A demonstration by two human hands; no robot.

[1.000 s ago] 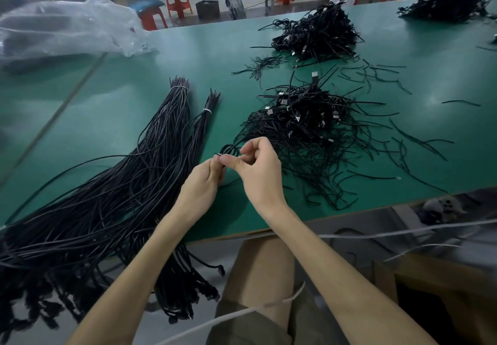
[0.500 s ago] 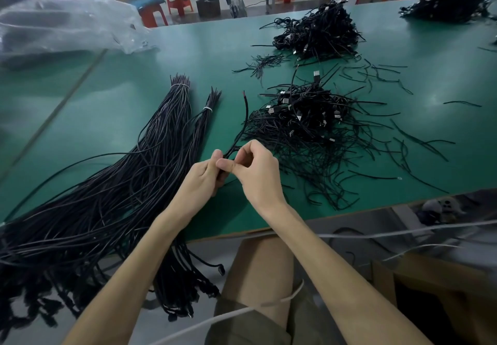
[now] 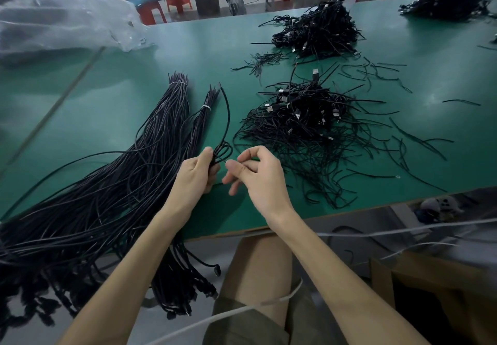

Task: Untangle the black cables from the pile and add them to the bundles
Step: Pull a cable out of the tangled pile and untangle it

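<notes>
Hands that met half a second ago have parted. Now the left hand (image 3: 196, 175) grips the looped black cable (image 3: 228, 113), whose free end has swung over beside the smaller tied bundle (image 3: 205, 108) on the green desk (image 3: 107, 108). Just beside it, the right hand (image 3: 258, 178) has its fingers loosely curled; whether it pinches a strand I cannot tell. To its right lies the tangled pile (image 3: 304, 124).

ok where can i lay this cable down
Bare table lies between the plastic bag, the tied bundles and the far pile. Crowded: loose strands right of the near pile; the cable in the left hand runs between that pile and the bundles.
</notes>
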